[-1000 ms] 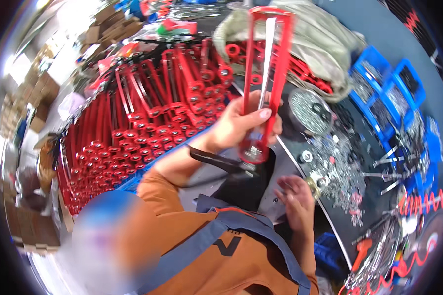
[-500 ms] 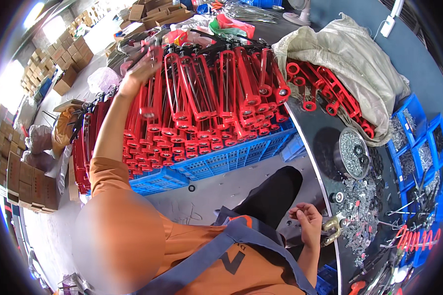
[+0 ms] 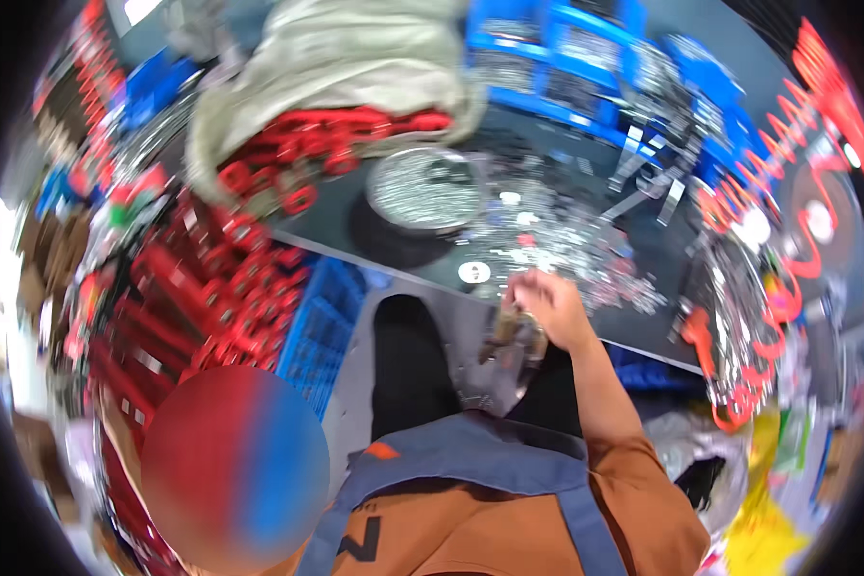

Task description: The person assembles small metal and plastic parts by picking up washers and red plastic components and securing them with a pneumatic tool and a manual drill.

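Note:
My right hand reaches over the front edge of the dark workbench, beside a heap of small metal parts. Its fingers are bent and smeared by motion, so whether they hold anything is unclear. Just below the hand, a brownish metal fixture juts from the bench edge. A white round piece with a dark centre lies a little to the left of the hand. Behind it stands a round metal bowl full of small shiny parts. My left hand is out of sight.
Red tool frames are stacked at the left against a blue plastic crate. A pale woven sack spills red pieces at the back. Blue bins stand behind, and a red coiled hose hangs at the right.
The view has swung right toward the bench and is blurred. My left hand, earlier over the red frames, has gone from view. My right hand now reaches forward to the bench edge.

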`<action>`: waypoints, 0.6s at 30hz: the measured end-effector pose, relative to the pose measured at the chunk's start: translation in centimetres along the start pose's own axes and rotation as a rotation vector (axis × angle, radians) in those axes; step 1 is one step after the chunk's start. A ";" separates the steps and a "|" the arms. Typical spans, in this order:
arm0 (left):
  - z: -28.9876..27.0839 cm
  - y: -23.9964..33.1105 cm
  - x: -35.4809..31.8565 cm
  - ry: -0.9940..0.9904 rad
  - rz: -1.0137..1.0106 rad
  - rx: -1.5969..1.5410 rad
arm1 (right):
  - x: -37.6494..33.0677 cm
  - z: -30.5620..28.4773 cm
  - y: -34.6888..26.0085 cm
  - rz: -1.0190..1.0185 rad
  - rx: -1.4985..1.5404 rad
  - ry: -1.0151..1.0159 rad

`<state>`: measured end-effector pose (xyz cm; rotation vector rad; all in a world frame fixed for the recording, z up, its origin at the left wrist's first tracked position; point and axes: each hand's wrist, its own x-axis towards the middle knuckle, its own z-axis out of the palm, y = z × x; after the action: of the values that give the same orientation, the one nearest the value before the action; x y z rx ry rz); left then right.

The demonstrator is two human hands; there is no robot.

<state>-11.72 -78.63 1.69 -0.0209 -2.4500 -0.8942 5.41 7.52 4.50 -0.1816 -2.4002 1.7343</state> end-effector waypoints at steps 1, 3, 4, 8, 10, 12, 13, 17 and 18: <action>8.0 5.4 1.6 -0.065 -0.330 -0.514 | 0.5 -3.0 0.9 -0.057 0.067 0.172; 2.5 -1.6 4.5 0.013 0.064 0.293 | 2.7 -8.8 4.2 -0.127 0.143 0.452; 2.7 -0.7 6.4 -0.017 0.187 0.752 | 3.5 -11.9 5.1 -0.076 0.128 0.615; 7.2 2.1 5.5 -0.159 -0.308 0.589 | 6.9 -22.9 11.1 0.081 -0.161 1.109; 7.1 5.0 6.6 -0.111 -0.180 0.644 | 8.3 -27.3 14.7 0.288 -0.649 1.197; 6.9 8.0 7.9 0.031 -0.355 0.725 | 10.5 -28.7 17.4 0.367 -0.334 1.106; 6.3 9.2 7.9 0.012 -0.135 0.982 | 11.6 -28.8 17.8 0.414 0.255 0.958; 15.4 20.0 9.0 0.393 0.442 0.599 | 12.5 -30.9 18.9 0.088 0.098 1.533; 13.0 23.8 4.9 0.339 0.476 0.572 | 13.6 -27.0 14.7 -0.023 0.360 1.358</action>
<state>-17.58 -52.94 9.89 -0.2178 -2.1521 0.0205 -2.19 39.95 -0.27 -0.9033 -1.0841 1.2563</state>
